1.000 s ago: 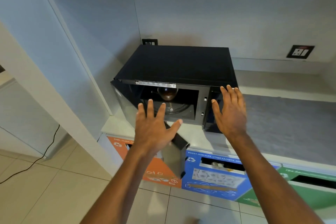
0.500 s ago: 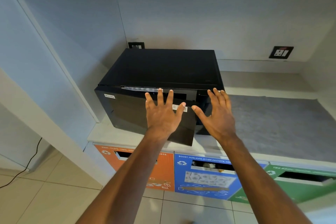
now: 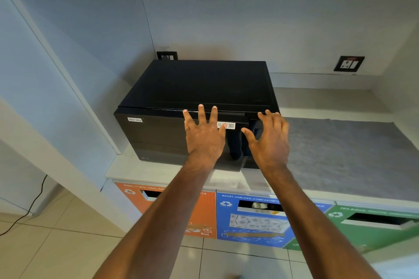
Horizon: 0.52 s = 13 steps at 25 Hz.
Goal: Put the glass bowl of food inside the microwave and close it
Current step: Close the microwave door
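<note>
1. The black microwave (image 3: 199,97) sits on the pale worktop (image 3: 127,170), its door (image 3: 158,140) swung against the front; the glass bowl is out of sight behind it.
2. The left hand (image 3: 204,136) lies flat on the door, fingers spread, gripping nothing.
3. The right hand (image 3: 269,140) is spread over the control side, also empty.
4. A grey mat (image 3: 340,154) lies beside the microwave, a wall socket (image 3: 349,64) above it.
5. Orange (image 3: 204,210), blue (image 3: 256,222) and green (image 3: 374,226) recycling bins line the front below.

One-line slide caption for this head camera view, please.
Left hand flat against the black microwave door, right hand spread by its control side, above labelled recycling bins.
</note>
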Tool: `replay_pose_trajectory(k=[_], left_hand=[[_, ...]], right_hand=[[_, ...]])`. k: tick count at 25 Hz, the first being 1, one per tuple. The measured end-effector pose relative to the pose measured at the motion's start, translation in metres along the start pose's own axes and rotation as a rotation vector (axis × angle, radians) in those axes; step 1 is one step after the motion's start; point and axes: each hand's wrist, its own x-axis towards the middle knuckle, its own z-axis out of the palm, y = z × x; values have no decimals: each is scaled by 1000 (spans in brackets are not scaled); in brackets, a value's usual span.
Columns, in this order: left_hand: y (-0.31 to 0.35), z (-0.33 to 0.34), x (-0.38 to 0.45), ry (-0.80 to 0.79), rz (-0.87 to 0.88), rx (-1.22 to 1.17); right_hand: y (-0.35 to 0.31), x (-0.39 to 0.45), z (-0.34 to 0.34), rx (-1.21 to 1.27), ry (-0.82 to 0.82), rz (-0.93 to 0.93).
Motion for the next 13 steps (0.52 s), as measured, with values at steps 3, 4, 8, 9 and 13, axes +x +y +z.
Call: replay_pose_trajectory(k=[3,4,8,9,13], left_hand=[[2,-1,2,-9,-9,-5],[2,-2,3,-11,-12,-3],[5,-3,6,-26,-19,13],[5,-4,6,-25,-21,10],[7,-4,7,-16,-30,-12]], right_hand=[[-2,1,2,-18,35,3],[-3,2,2,-25,41,3],[-6,4,4,-48,52,22],[-7,4,4,-54,51,28],[-9,5,6,-76,49,47]])
